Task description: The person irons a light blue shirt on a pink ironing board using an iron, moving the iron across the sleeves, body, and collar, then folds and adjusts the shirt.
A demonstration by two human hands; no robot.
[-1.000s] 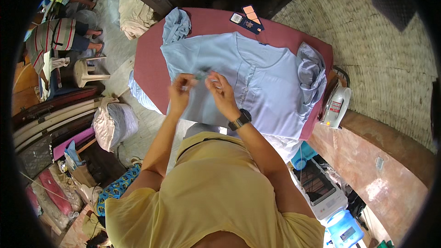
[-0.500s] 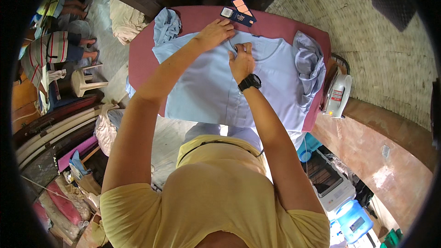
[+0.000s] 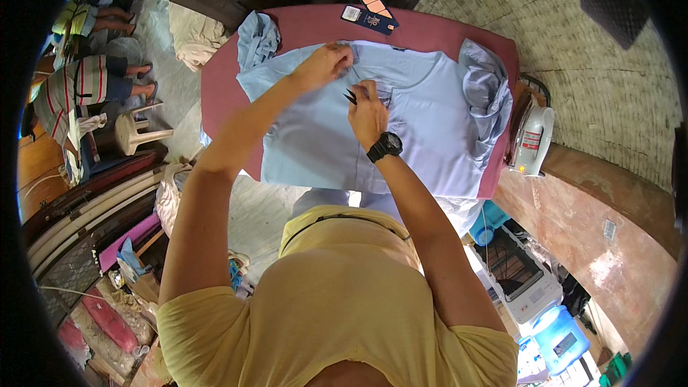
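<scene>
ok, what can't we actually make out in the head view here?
- Small dark tool in the right hand: too small to identify.
- Left hand fingers: curled into the light blue shirt; grip hidden.
- Shirt's near hem: hangs over the edge of the maroon table, behind the person's torso.
- Iron: only its side shows.
- Tags: print too small.

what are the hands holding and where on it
The right hand holds small dark snips by the handle end, blades poking out. The left hand pinches the light blue shirt near its neckline.
</scene>
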